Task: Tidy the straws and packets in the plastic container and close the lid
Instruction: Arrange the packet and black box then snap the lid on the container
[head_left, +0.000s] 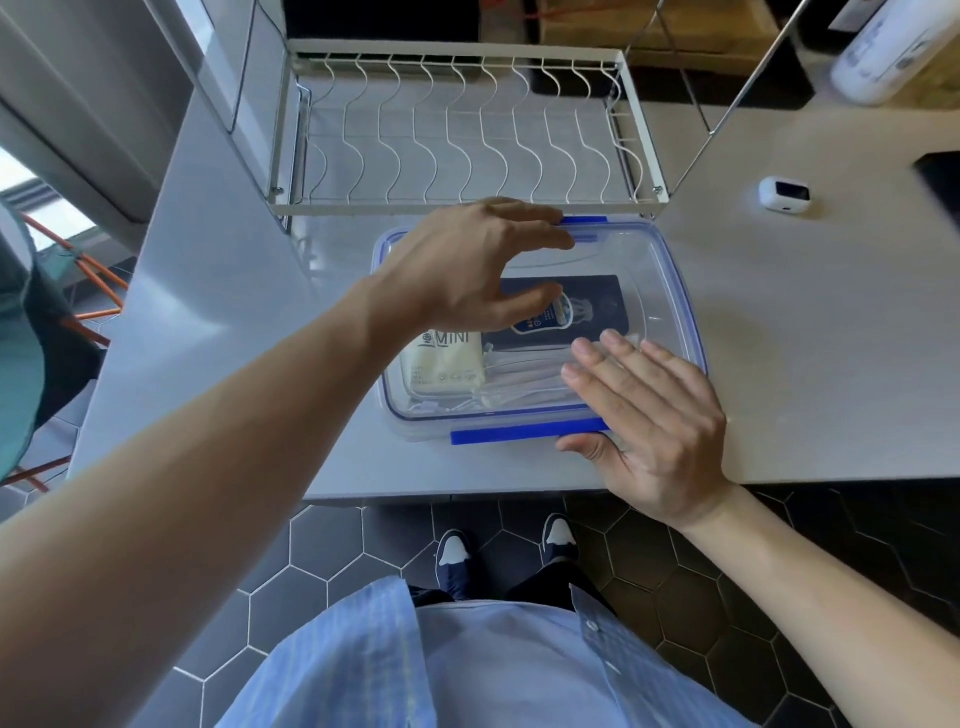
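Left hand: the left hand (467, 260) reaches forward from a long bare forearm, palm down over the far left part of the lid, fingers straight and spread wide, pointing right. Its fingertips lie at the blue far clip (584, 220); the thumb stretches out lower, over the dark packet. It grips nothing.

Right hand: the right hand (649, 415) lies flat on the near right corner of the lid, palm down, fingers straight and close together, pointing left and away. Its thumb sits just under the end of the blue near clip (524, 432). It presses or rests rather than grips.

Lid: a clear lid (644, 280) with a blue seal line sits on top of the container; whether the clips are latched cannot be told.

Container: the clear plastic container (410, 428) stands on the desk, directly in front of the person, near the desk's front edge.

Contents: seen through the lid, a dark blue packet (597, 306) lies in the middle, a cream packet (447, 364) printed "MINI" at the left, and clear wrapped straws (524, 382) along the near side.

Desk: a pale grey desk (805, 364).

Behind the container: a white wire rack (457, 140) stands just beyond it.

Right of the rack: a small white device (783, 191) lies well apart from the container.

Below: a light blue shirt, dark shoes and a dark hexagon-tiled floor (675, 597).
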